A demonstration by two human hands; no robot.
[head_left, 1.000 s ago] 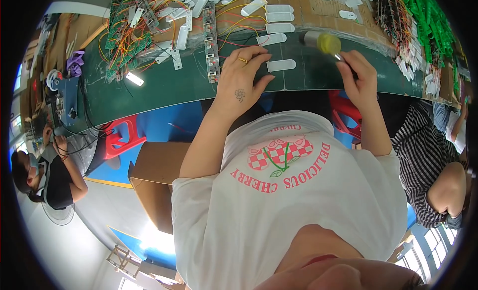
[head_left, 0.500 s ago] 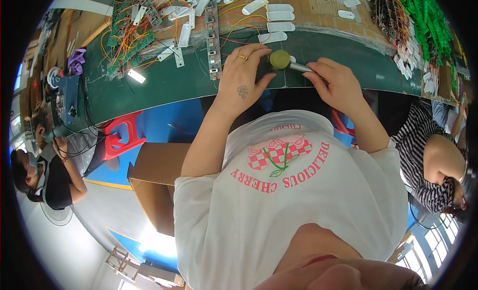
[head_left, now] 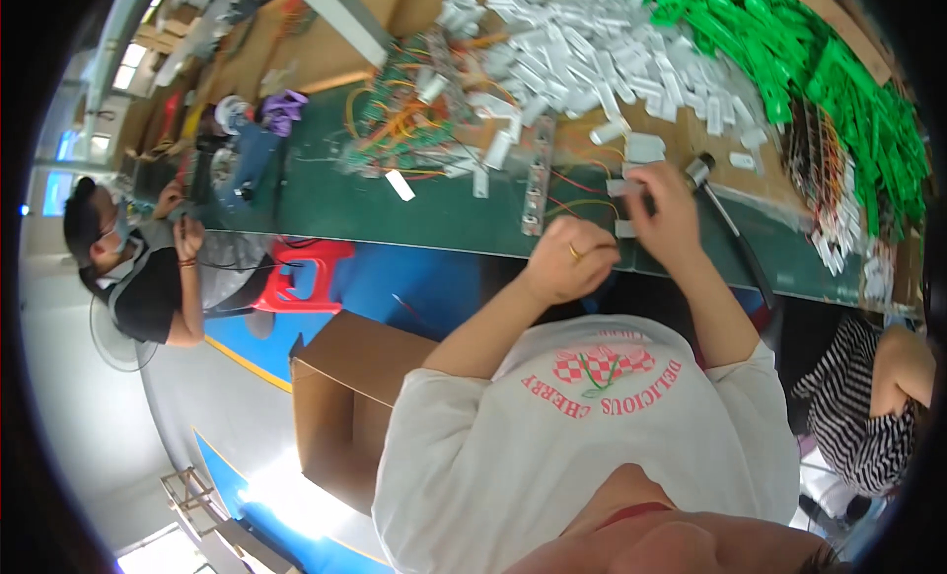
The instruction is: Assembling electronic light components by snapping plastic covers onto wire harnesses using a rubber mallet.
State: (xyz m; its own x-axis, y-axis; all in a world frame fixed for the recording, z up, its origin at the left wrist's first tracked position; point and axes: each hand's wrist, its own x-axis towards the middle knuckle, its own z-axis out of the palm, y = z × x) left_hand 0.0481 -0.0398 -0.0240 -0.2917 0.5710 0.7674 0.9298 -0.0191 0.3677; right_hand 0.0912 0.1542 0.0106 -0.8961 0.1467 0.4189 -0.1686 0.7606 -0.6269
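Co-worker (head_left: 143, 303): at the far left in a dark top, both hands raised together near the blue machine (head_left: 252, 160).
Stool (head_left: 308, 278): red, beside the co-worker, below the table edge.
Box (head_left: 340, 392): brown cardboard, open, left of the person's shirt.
Boards (head_left: 404, 130): a green tangle with orange and yellow wires on the table (head_left: 434, 211).
Strip (head_left: 538, 175): long and narrow, lying upright in view, with thin red and yellow wires running right from it.
Left hand (head_left: 572, 262): at the near edge, below the wires; fingers curled in, almost a fist. I cannot tell whether it pinches anything.
Covers (head_left: 646, 148): white, in a short column between the strip and the right hand, partly hidden by its fingers.
Right hand (head_left: 668, 214): near the left hand but apart from it; fingers loosely bent over the covers, their grip unclear.
Hammer (head_left: 731, 224): just right of the right hand, its black handle slanting past the table edge.
Pile (head_left: 789, 56): bright green pieces, far right.
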